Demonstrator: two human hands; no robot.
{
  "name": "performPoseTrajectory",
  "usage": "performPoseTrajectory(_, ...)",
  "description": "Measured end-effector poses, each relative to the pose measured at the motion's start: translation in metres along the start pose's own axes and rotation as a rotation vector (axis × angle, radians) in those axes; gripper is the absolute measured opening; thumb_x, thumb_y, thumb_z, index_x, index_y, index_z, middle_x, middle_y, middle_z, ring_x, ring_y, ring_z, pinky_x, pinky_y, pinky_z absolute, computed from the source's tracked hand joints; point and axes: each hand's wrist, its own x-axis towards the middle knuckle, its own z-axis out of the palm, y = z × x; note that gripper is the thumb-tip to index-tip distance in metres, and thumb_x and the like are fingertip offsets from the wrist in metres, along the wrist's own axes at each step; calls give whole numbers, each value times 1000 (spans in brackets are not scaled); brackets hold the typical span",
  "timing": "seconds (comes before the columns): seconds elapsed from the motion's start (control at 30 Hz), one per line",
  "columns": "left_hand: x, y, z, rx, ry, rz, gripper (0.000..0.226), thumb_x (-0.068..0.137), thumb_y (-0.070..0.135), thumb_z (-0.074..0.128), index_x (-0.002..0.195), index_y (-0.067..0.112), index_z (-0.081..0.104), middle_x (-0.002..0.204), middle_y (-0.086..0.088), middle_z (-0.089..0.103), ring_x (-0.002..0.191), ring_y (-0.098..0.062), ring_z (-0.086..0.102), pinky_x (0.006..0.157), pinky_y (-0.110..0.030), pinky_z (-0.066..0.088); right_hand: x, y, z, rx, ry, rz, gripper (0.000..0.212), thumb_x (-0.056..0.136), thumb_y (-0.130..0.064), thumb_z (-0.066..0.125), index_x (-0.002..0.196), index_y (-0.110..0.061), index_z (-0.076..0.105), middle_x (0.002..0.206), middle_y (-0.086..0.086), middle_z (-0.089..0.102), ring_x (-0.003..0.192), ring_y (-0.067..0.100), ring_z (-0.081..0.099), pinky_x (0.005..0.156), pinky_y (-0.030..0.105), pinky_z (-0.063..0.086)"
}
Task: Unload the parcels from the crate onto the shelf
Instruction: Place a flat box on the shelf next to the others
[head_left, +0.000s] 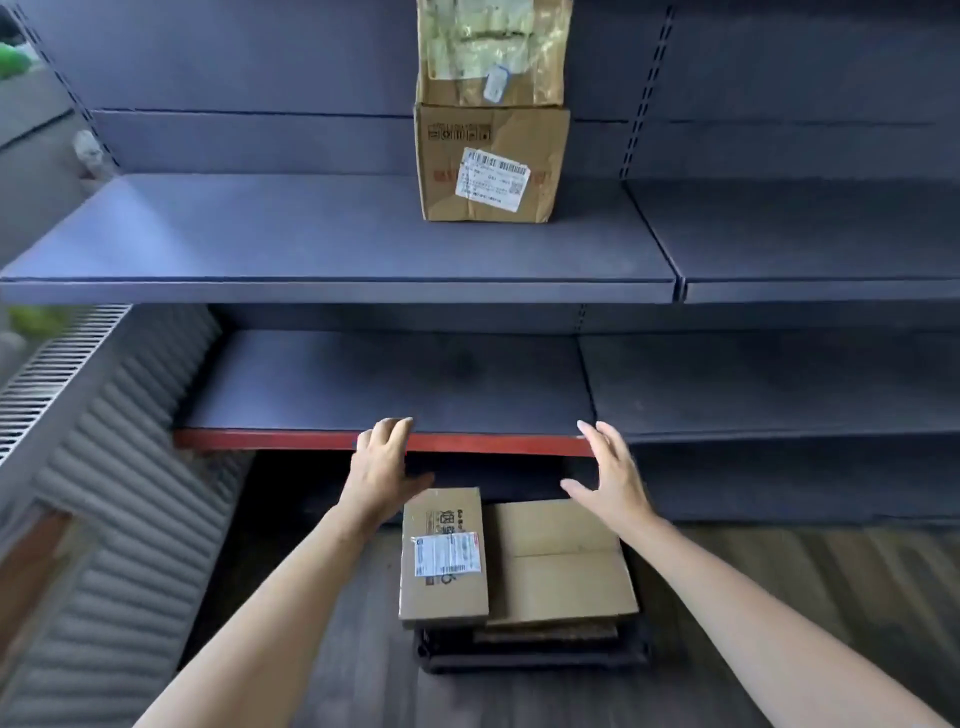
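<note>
Where our hands, left (382, 467) and right (610, 475), hover apart and empty, the labelled parcel (443, 553) lies lengthwise toward the shelf (332, 244), atop the crate (530, 657) beside a plain box (561, 561).

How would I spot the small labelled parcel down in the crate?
Look below the shelf's red edge to the dark crate on the floor. Two brown parcels lie on top; the small labelled parcel is the narrower left one, with a white barcode sticker, unlike the plain wide parcel beside it.

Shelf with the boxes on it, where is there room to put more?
The upper shelf is bare left and right of the two stacked boxes. The red-edged shelf below shows nothing on it. The crate is crowded with parcels.
</note>
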Motion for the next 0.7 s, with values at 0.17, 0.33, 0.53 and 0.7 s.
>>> performPoseTrajectory(0.17, -50, -25, 43, -40, -114, -112, 76, 74, 26, 76, 138, 10, 38, 138, -12, 42, 123, -34, 39, 102, -43, 34, -41, 30, 25, -24, -117, 97, 76, 78, -18, 72, 142, -15, 32, 149, 11, 23, 136, 26, 29, 108, 30, 23)
performPoseTrajectory(0.33, -87, -39, 80, -63, -189, -211, 77, 75, 26, 74, 139, 10, 34, 140, -10, 41, 127, -31, 35, 105, -38, 27, -64, 52, 48, -9, -179, 124, 73, 77, -14, 73, 140, -10, 35, 145, 13, 29, 134, 26, 32, 108, 26, 21)
performPoseTrajectory(0.53, -109, -47, 109, -95, -271, -291, 81, 74, 27, 74, 141, 12, 31, 141, -11, 38, 125, -33, 33, 104, -41, 30, -71, 67, 72, -7, -285, 146, 72, 78, -13, 71, 140, -9, 34, 145, 15, 28, 133, 27, 32, 110, 31, 24)
performPoseTrajectory(0.7, -92, -60, 122, -66, -237, -298, 82, 75, 24, 75, 142, 13, 30, 143, -11, 37, 127, -34, 33, 103, -44, 32, -50, 75, 89, -6, -298, 143, 72, 79, -13, 70, 141, -8, 33, 146, 15, 27, 133, 27, 31, 108, 27, 22)
